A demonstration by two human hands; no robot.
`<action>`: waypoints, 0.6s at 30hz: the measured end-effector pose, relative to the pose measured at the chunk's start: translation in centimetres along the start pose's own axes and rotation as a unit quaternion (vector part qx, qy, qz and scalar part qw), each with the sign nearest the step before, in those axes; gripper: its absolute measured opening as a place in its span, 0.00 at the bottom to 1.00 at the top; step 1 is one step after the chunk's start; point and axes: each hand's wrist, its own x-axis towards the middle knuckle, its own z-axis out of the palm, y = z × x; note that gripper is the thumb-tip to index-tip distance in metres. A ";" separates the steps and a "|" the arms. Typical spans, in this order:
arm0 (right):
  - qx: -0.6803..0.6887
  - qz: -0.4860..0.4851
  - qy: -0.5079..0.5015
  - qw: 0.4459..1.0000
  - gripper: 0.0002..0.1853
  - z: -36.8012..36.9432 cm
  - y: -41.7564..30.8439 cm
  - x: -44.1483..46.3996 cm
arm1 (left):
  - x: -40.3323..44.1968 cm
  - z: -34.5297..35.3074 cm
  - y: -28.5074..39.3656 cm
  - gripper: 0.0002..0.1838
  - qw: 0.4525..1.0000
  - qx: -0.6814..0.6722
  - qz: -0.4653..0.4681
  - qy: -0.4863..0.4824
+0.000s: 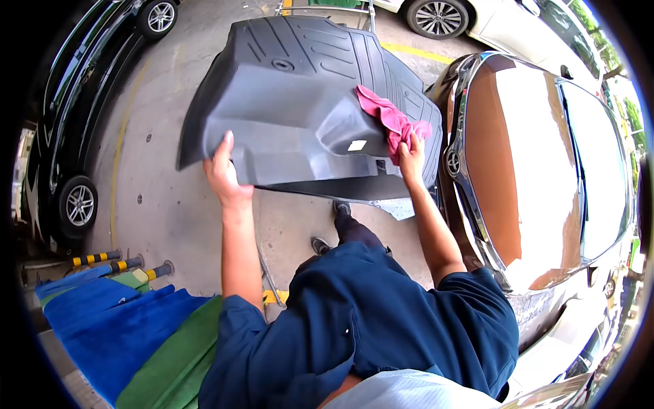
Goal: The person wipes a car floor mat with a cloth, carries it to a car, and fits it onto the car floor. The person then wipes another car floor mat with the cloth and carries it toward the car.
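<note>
A large moulded dark grey car floor mat (272, 102) with raised ribs is held up in front of me. My left hand (225, 170) grips its lower left edge, thumb on the face and the other fingers partly hidden. In my right hand (411, 158) is a crumpled pink cloth (385, 116), pinched near its lower end and lying against the mat's right side. A small white label (357, 145) shows on the mat just left of the cloth.
A shiny brown car (504, 157) stands close on the right, a black car (82, 88) on the left. Behind the mat is a white car (497, 27). Blue (129, 334) and green towels (177, 354) hang at lower left near striped yellow-black posts (95, 259).
</note>
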 end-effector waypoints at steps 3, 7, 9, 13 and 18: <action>0.080 -0.035 0.073 0.993 0.27 4.3 -3.5 -1.8 | 9.4 -0.7 6.9 0.19 0.956 -0.274 -0.103 -0.007; 0.347 0.028 -0.011 0.937 0.23 10.8 -8.7 -2.3 | 18.4 -2.1 16.1 0.11 0.937 -0.334 -0.080 -0.061; 0.539 0.109 -0.191 0.813 0.21 9.7 -15.4 -2.6 | 20.0 -1.8 21.1 0.13 0.955 -0.260 -0.050 -0.134; 0.647 0.191 -0.214 0.706 0.20 4.5 -19.3 -2.8 | 16.0 2.8 24.7 0.20 0.918 0.003 0.283 -0.277; 0.715 0.204 -0.124 0.657 0.30 -4.4 -11.7 -4.2 | 1.5 6.6 15.7 0.22 0.869 0.153 0.341 -0.324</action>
